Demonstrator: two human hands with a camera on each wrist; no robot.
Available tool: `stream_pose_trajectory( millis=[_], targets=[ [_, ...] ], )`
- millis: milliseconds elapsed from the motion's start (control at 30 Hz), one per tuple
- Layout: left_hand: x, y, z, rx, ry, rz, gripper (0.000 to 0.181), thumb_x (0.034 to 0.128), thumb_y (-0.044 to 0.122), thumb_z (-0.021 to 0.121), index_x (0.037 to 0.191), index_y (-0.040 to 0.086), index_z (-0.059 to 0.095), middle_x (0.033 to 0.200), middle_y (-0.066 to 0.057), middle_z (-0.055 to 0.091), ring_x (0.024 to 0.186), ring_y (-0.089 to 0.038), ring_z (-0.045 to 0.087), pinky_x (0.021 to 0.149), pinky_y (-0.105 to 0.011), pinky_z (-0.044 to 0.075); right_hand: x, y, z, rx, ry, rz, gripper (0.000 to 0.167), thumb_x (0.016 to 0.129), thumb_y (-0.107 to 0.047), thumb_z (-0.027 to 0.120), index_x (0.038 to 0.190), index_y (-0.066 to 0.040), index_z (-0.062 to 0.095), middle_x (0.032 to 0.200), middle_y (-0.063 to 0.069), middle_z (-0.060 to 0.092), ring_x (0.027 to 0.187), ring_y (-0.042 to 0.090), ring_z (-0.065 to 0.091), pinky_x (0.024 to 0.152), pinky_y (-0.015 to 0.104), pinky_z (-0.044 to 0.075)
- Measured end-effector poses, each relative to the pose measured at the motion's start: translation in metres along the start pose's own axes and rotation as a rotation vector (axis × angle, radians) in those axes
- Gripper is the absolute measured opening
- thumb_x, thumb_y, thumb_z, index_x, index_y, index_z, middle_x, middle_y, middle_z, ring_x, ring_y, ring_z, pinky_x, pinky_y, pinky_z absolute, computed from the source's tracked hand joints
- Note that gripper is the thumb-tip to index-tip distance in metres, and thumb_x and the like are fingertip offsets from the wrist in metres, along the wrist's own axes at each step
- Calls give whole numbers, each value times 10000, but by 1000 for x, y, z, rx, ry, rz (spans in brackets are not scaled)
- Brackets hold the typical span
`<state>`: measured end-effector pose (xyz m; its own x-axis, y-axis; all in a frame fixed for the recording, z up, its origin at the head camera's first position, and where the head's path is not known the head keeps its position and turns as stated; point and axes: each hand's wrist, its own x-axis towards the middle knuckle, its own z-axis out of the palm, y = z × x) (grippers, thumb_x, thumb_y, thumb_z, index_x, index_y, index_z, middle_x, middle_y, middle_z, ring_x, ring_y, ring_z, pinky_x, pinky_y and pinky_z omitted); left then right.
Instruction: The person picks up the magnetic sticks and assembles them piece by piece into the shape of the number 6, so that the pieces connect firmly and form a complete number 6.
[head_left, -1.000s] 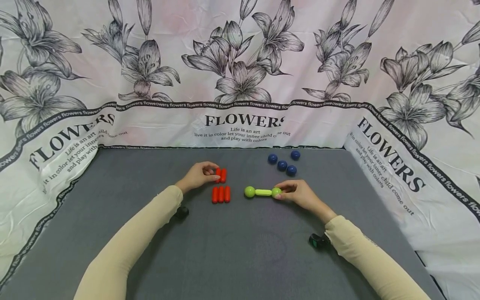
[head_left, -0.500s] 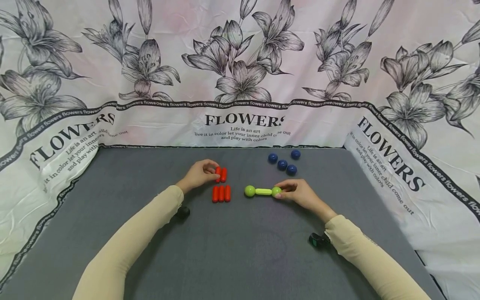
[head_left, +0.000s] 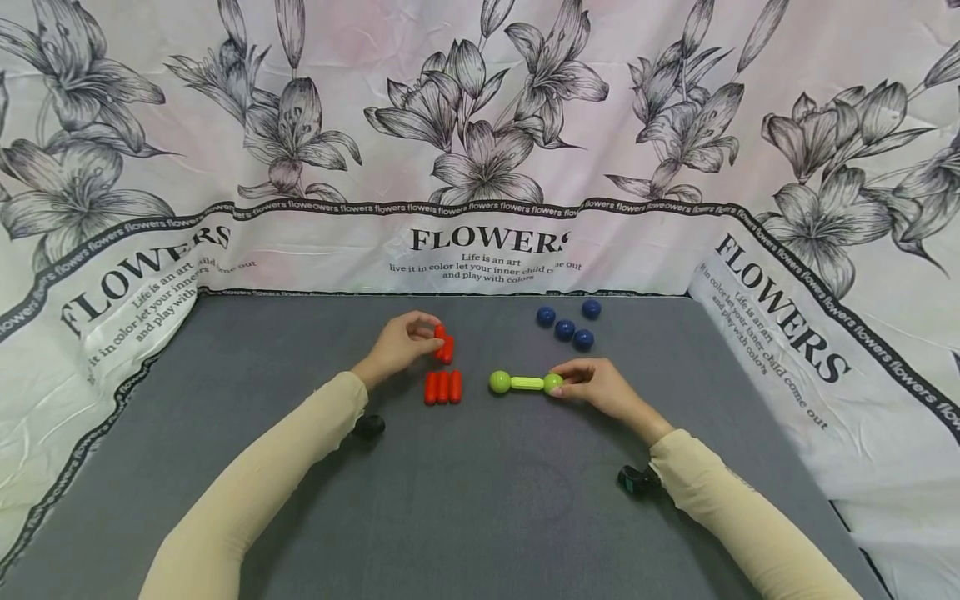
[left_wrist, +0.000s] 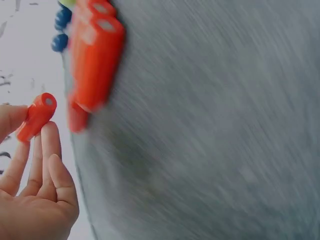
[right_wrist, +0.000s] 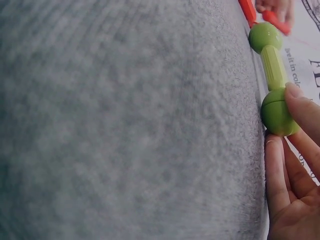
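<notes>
My left hand [head_left: 399,346] pinches a red rod [left_wrist: 37,116] between thumb and fingers. A round pale spot shows on the rod's end in the left wrist view. Right beside it, another red rod [head_left: 448,351] lies on the table, and a row of three red rods [head_left: 443,387] is nearer to me. To the right, a dumbbell shape lies on the cloth: a yellow-green rod [right_wrist: 273,67] between two green balls. My right hand [head_left: 600,387] pinches its right-hand green ball [right_wrist: 276,112]; the left-hand green ball [head_left: 499,382] is untouched.
Several dark blue balls [head_left: 564,331] lie at the back of the grey table [head_left: 480,500], right of centre. A flower-printed curtain [head_left: 480,250] borders the table at the back and sides. Black devices sit at both wrists.
My left hand has lifted its red rod and shifted it slightly away from me, out of line with the rod beside it. The right hand and the dumbbell shape stay put.
</notes>
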<state>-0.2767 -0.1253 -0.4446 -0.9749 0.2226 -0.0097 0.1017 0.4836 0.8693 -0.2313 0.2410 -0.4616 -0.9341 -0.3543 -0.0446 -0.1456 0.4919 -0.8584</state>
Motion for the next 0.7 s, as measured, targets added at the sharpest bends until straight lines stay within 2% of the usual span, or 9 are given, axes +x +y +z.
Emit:
stream_pose_trajectory(
  millis=[133,200,267,400,467,567,700],
  targets=[
    [-10,19,7,-72,-29,-16,362,899,197,735,1237,103,641,1165,-153,698,976,-228,683,794,-302,545,3,7,0,1,9,-5,387,816,-243,822,1156,-84,727,1079,153,737,835,26,653,709,172,524],
    [-16,27,13,-92,-55,-18,360,896,195,738,1232,96,654,1166,-142,702,998,-221,687,858,-324,554,0,1,1,-3,9,0,376,826,-206,814,1161,-63,721,1085,169,734,834,33,654,708,175,524],
    [-23,34,22,-97,-83,-17,352,889,201,746,1217,97,673,1146,-123,715,970,-193,696,865,-317,557,-3,-8,0,-2,5,3,371,834,-165,803,1168,-32,713,1093,192,728,834,40,653,706,170,520],
    [-39,46,39,-95,-147,9,349,879,216,756,1199,92,696,1104,-100,732,921,-150,698,816,-285,556,-8,-22,-1,11,-9,-3,367,845,-112,782,1178,15,695,1105,233,714,849,74,659,712,174,523],
    [-48,49,49,-102,-180,16,343,875,217,759,1188,88,704,1080,-97,736,897,-138,692,779,-270,554,-6,-18,-1,10,-11,-3,365,847,-111,780,1179,14,694,1110,236,712,853,74,659,713,171,524],
    [-60,51,64,-120,-223,-3,333,868,213,765,1161,65,710,1045,-95,743,856,-115,679,727,-246,540,-1,-6,0,2,-6,-4,371,845,-134,787,1183,-8,699,1119,218,715,851,43,651,717,165,521],
    [-70,50,82,-132,-253,-65,312,850,206,777,1109,42,719,967,-93,756,747,-99,652,655,-242,526,3,7,-1,-6,-4,-9,395,836,-195,803,1188,-47,706,1124,180,724,855,15,643,728,167,523]
  ],
)
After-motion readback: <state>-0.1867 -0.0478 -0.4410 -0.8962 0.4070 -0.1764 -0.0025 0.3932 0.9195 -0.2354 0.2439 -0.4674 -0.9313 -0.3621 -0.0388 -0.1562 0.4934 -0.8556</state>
